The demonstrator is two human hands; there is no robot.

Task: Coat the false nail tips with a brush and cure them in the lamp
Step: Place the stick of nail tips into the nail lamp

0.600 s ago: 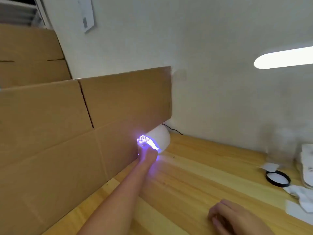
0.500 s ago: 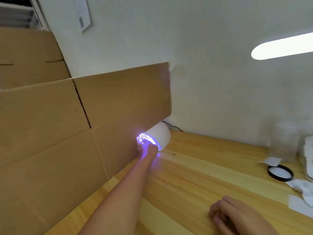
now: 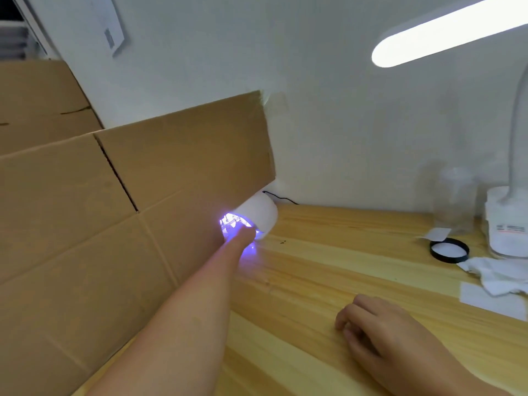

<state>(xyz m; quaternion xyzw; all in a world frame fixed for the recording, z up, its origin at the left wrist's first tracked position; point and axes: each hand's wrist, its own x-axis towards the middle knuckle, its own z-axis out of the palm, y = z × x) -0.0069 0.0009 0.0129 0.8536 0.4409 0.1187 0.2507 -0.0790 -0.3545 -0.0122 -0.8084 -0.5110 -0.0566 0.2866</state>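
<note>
Head view: curing step; left hand point(image 3: 239, 236) reaches into glowing white domed lamp point(image 3: 264, 215), grip unseen; right hand point(image 3: 380, 324) rests loosely curled on wooden bench point(image 3: 343, 252). Next: withdraw without smudging.

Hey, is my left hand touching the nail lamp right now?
Cannot tell. The head view shows the left hand in the glowing mouth of the white nail lamp, but purple glare hides its fingers and any contact.

The wooden table point(image 3: 328, 275) carries a glowing white curing lamp point(image 3: 261, 214), a black-rimmed ring point(image 3: 449, 250), crumpled white tissue point(image 3: 497, 274) and a desk-lamp base point(image 3: 505, 224).
</note>
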